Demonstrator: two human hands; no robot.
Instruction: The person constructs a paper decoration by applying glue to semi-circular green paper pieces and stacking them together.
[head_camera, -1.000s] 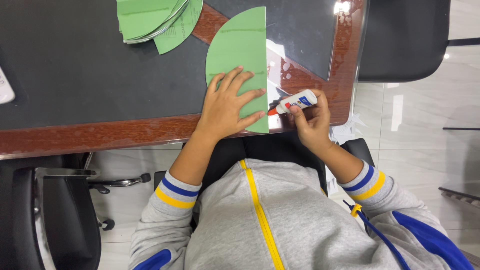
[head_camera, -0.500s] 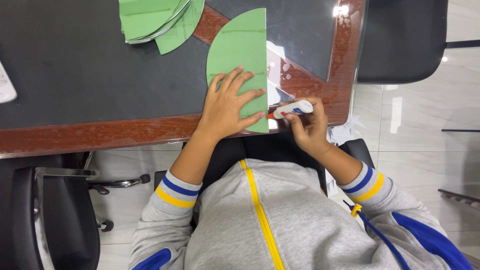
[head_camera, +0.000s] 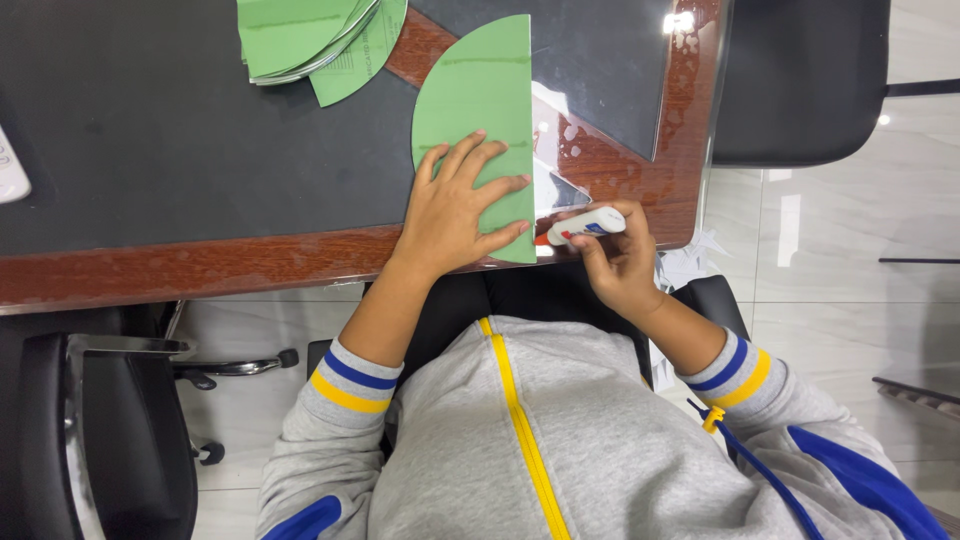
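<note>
A green half-circle of paper (head_camera: 478, 90) lies flat on the desk with its straight edge toward the right. My left hand (head_camera: 458, 210) rests on its near end with the fingers spread, pressing it down. My right hand (head_camera: 617, 262) grips a white glue stick (head_camera: 586, 225) with a blue and red label. The stick lies sideways, and its tip touches the near corner of the paper's straight edge.
A stack of green paper shapes (head_camera: 310, 35) sits at the far edge of the dark desk mat (head_camera: 180, 130). The wooden desk rim (head_camera: 200, 268) runs in front of me. Black chairs stand at left (head_camera: 90, 440) and far right (head_camera: 800, 80). A white object (head_camera: 10, 165) is at the left edge.
My right hand has slid the glue stick a little leftward, closer to the paper's near corner. My left hand stays pressed on the paper.
</note>
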